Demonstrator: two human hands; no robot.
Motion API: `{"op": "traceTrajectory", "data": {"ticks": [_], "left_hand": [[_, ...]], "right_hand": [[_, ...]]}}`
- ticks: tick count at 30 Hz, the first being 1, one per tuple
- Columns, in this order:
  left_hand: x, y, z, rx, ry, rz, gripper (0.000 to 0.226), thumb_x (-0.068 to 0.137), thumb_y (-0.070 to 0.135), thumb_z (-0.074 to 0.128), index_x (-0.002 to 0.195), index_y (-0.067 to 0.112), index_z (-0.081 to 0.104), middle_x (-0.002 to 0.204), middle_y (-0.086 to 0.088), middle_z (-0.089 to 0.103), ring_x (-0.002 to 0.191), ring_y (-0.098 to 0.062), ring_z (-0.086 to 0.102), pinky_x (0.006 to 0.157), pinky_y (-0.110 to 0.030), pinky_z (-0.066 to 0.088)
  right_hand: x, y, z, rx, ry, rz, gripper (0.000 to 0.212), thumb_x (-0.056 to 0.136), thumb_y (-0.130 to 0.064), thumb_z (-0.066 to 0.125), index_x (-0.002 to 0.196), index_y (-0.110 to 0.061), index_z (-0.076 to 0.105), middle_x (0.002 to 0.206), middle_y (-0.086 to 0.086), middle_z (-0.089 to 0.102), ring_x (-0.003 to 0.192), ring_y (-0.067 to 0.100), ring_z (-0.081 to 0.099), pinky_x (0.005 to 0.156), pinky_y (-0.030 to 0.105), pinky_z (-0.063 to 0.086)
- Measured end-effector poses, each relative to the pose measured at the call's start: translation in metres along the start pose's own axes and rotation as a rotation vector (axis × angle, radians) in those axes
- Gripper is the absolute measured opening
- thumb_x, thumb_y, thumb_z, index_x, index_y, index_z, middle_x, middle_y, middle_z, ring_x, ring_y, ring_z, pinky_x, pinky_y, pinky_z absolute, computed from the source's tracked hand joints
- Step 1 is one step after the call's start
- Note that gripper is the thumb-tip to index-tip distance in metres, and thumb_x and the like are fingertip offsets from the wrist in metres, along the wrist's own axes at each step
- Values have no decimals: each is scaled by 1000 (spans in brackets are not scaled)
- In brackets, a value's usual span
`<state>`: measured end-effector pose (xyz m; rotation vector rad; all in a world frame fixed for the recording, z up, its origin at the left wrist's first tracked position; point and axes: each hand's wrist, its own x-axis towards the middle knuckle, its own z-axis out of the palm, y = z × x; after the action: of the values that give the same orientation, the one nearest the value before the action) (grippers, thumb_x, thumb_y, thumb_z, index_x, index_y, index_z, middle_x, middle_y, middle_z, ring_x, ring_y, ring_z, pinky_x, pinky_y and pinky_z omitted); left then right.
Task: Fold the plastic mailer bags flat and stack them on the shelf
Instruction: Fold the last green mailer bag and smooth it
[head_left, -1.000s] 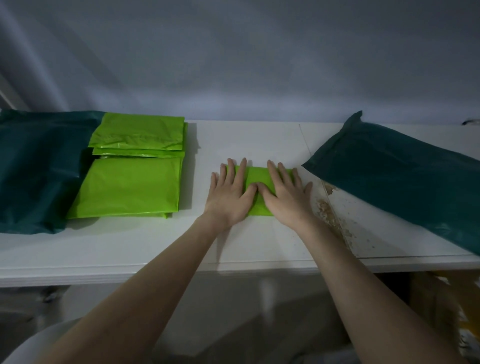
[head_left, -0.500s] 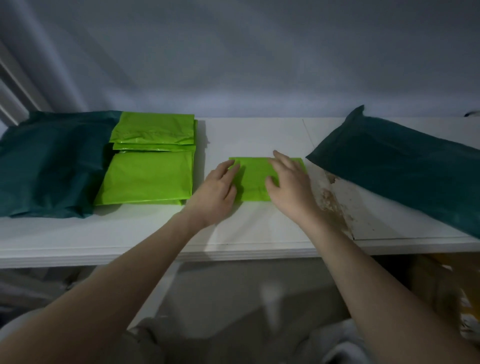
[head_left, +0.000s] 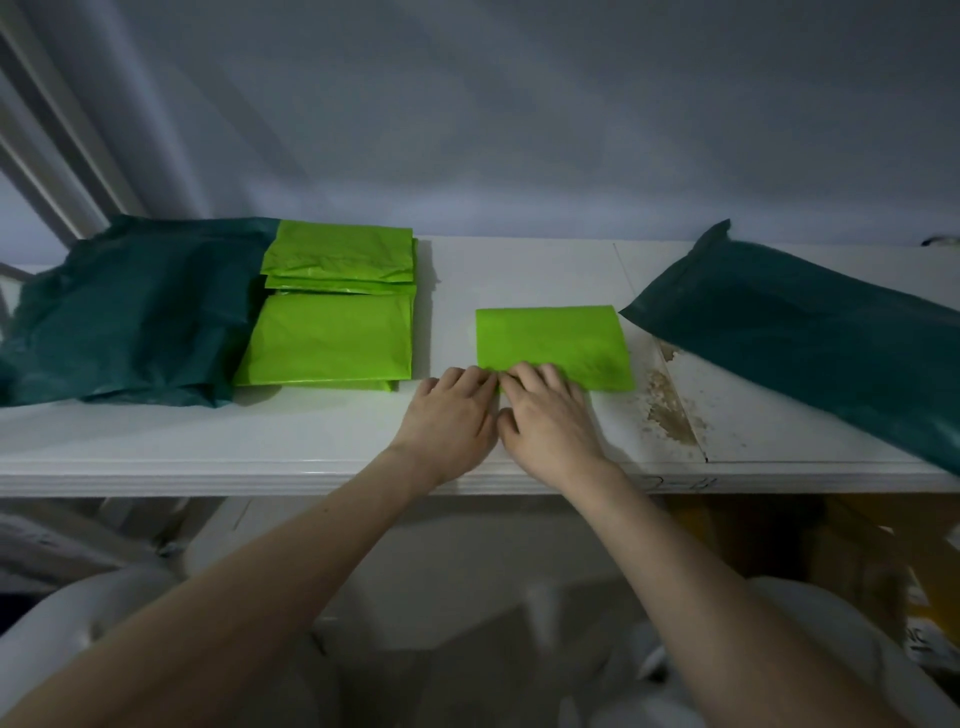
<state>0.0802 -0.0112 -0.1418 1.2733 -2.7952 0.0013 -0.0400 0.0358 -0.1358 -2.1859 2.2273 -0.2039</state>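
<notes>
1. Lime-green folded plastic mailer bag lies flat on the white shelf, centre, long axis running 9-to-3 o'clock, its faces flat to the shelf.
2. Left hand and right hand sit side by side at the bag's 6 o'clock edge, fingertips curled onto its near-left corner; whether they pinch it or only press, cannot tell.
3. Bag lies at 12 o'clock from both hands; right hand overlaps it more, left only touches the corner.
4. Stack of lime-green folded mailers is at 9 o'clock of the bag, apart from it, same long axis.
5. Likely next: lift, carry toward 9 o'clock onto stack; left hand nearer it.
6. Dark teal plastic bags: one far left, one at 3 o'clock.
</notes>
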Motion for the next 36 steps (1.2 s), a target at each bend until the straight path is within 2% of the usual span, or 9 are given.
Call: {"op": "traceTrajectory", "data": {"ticks": [5,8,11,14,18,22,25,31,36], "left_hand": [[3,1,5,49,60,-23,67,81,39,12,122,9,57,107,-8,62,96,-29,59,78,-39,46],[6,3,6,44,50,-31,75,79,41,3,134,12,45,119,-6,57,106,-27,54,87,-40,41],[9,5,6,55,53,-51,72,83,42,2,147,19,23,130,-1,49,116,-23,47,95,-39,35],[14,5,9,52,55,-59,57,96,39,23,150,20,16,135,0,44,121,-23,41,98,-40,31],[17,7,9,49,68,-78,57,96,38,28,149,19,16,136,1,44,122,-23,41,98,-41,30],[20,9,8,31,64,-84,57,95,40,28,148,21,19,135,1,47,121,-24,42,99,-43,30],[18,10,9,68,50,-77,56,95,42,27,148,22,22,132,-1,47,118,-26,43,97,-43,31],[18,11,10,79,51,-84,55,97,42,24,147,20,22,132,-2,46,119,-26,42,100,-44,28],[19,13,8,67,49,-122,68,86,44,2,144,21,29,132,-3,46,119,-26,42,103,-46,27]], "right_hand": [[2,1,4,-28,45,-3,66,79,-35,15,125,-11,55,123,0,56,111,25,49,86,41,41],[3,2,7,-55,24,13,70,78,-36,11,128,-10,52,124,1,54,110,26,50,82,39,42],[5,4,5,-63,32,40,65,83,-35,15,132,-9,49,126,2,52,110,25,49,82,39,41],[6,8,6,-85,30,39,51,92,-33,29,136,-12,43,133,0,47,118,23,44,89,42,36],[4,8,5,-108,44,66,64,82,-37,16,129,-13,52,123,-2,56,111,22,50,87,44,39],[6,19,1,-125,36,102,46,93,-34,35,133,-14,47,128,0,50,119,24,42,96,48,32],[7,29,-2,-117,14,112,47,97,-33,33,140,-16,38,136,-1,41,127,22,35,103,50,27],[4,38,0,-83,25,149,48,97,-31,35,139,-7,36,139,4,41,128,23,36,102,43,30],[4,45,-2,-54,20,213,46,97,-30,35,136,-6,38,137,5,41,128,25,35,104,46,30]]}}
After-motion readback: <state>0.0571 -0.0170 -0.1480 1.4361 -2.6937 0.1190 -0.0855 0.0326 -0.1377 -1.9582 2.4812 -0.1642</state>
